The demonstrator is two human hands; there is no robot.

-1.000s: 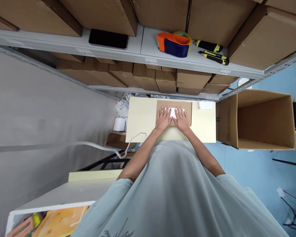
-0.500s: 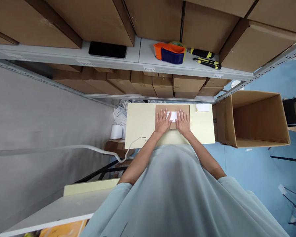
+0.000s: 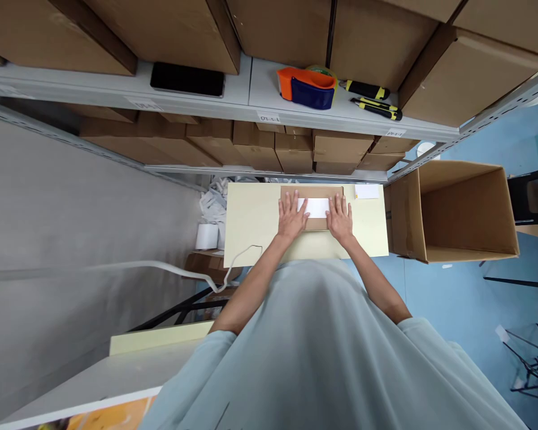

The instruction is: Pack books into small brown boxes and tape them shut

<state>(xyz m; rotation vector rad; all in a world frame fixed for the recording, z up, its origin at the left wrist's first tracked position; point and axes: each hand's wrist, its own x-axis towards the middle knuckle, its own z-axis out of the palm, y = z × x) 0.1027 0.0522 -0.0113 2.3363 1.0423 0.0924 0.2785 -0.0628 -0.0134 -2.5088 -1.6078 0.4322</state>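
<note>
A flat brown cardboard box [image 3: 317, 225] lies on the pale yellow table [image 3: 253, 221]. On its top is a white label [image 3: 317, 208]. My left hand [image 3: 291, 218] rests flat with fingers spread at the label's left end. At the right end lies my right hand [image 3: 339, 220], fingers stretched forward over the label's edge and the box. Neither hand grasps anything. A small stack of white labels [image 3: 366, 191] sits on the table right of the box.
Above the table runs a grey shelf [image 3: 237, 98] with a black phone [image 3: 187, 80], an orange and blue tape dispenser [image 3: 307, 88] and cutters [image 3: 376, 110]. A large open carton [image 3: 407, 212] stands right; a white cable [image 3: 161, 266] crosses at left.
My hands have moved apart, the right one outward, so more of the white label shows between them. The whole view has shifted slightly.
</note>
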